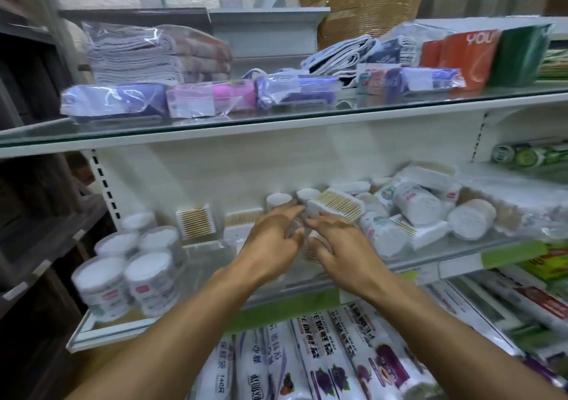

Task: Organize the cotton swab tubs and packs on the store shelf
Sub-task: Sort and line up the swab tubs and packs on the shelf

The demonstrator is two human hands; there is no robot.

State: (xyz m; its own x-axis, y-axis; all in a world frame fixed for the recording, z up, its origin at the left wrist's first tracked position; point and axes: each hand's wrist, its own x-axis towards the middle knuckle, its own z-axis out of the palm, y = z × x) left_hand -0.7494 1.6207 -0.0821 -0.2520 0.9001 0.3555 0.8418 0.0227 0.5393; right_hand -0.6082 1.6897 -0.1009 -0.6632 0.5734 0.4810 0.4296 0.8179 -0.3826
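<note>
- While both hands meet at the middle of the shelf, the step looks like gathering small clear tubs into a row; motion blur hides much of the detail.
- Left hand curls its fingers round a small clear tub; right hand curls over another small container just beside it, though I cannot tell exactly what it grips.
- Neat round tubs stand grouped at the near left, upright swab boxes behind them; a jumbled heap of packs lies to the right.
- Probably best to set each tub upright, touching its neighbour, and slide rather than lift.
- Risk: the tilted flat pack just beyond the fingers could topple onto the row.
</note>
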